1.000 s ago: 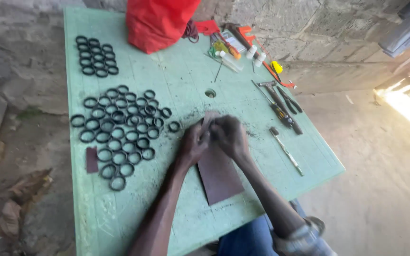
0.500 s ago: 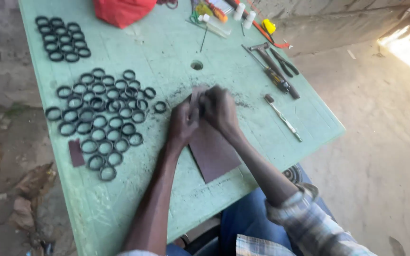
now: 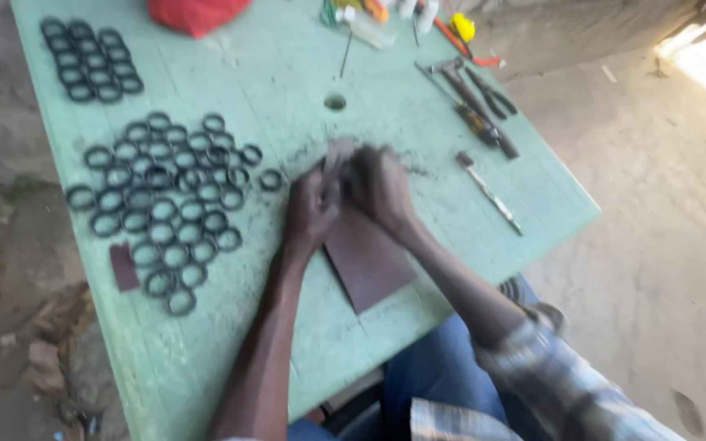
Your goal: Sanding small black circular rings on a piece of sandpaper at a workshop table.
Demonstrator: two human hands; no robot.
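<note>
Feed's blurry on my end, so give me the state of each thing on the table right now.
Left hand: pressed on the brown sheet, grip blurred.
Right hand: closed over something small, blurred.
Brown sheet: flat under both hands.
Black rings: laid flat, clustered.
Smaller ring group: flat, apart at the far corner.
Pliers: lying untouched.

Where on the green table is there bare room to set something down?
Bare patches: the near edge of the table below the brown sheet, and the strip between the red bag and the hole. Crowded: black rings by the left hand; tools beyond the right hand.
</note>
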